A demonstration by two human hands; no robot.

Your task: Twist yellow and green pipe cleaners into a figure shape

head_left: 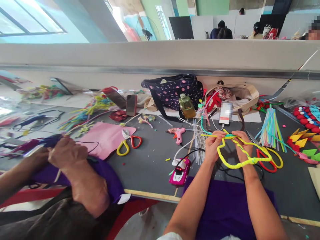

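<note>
Both my hands grip a yellow pipe cleaner shape (pixel 233 165), bent into wide loops, with a turquoise pipe cleaner (pixel 228 135) joined at its top. My left hand (pixel 213 145) pinches the left end of that joint, where a short yellow tip pokes out. Close beside it, my right hand (pixel 242 143) is closed on the right part, and the loops hang to the right over my wrist. Under the loops lie red-and-yellow-handled scissors (pixel 267 163). A bundle of pastel pipe cleaners (pixel 271 128) stands to the right of my right hand.
A pink glue gun (pixel 178 134), a magenta power strip (pixel 180 171) and cables lie left of my hands. Behind are a bottle (pixel 187 106), a phone (pixel 225 113) and bags (pixel 175 91). At left, a co-worker's hands (pixel 66 151) work near pink sheet (pixel 103 138) and scissors (pixel 126 141).
</note>
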